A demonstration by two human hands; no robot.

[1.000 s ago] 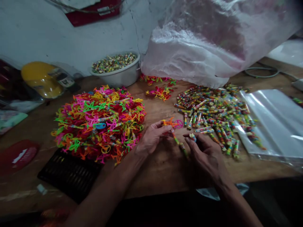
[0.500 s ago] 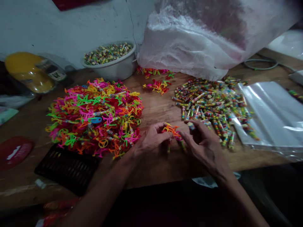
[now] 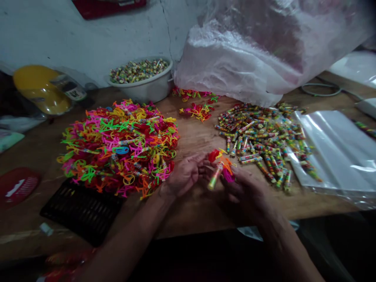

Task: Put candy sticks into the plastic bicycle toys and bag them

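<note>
Over the front of the table, my right hand holds a small bunch of bright plastic toy pieces in orange, red, yellow and magenta. A candy tube slants down from the bunch, its lower end toward me. Just left of it, my left hand is turned palm up with its fingers stretched out; its fingertips come close to the bunch, and contact is unclear. A large heap of similar plastic toys, mixed with tubes, lies left of my hands. To the right spreads a pile of candy tubes.
A grey-white tub full of candy tubes stands against the wall. Behind the tube pile hangs a big plastic sack. Clear plastic bags lie at right. A black slotted tray and a red object are at left.
My left hand has opened away from the plastic pieces and turned palm up. My right hand now holds the bunch, with the tube swung into plain sight. The view has shifted slightly.
</note>
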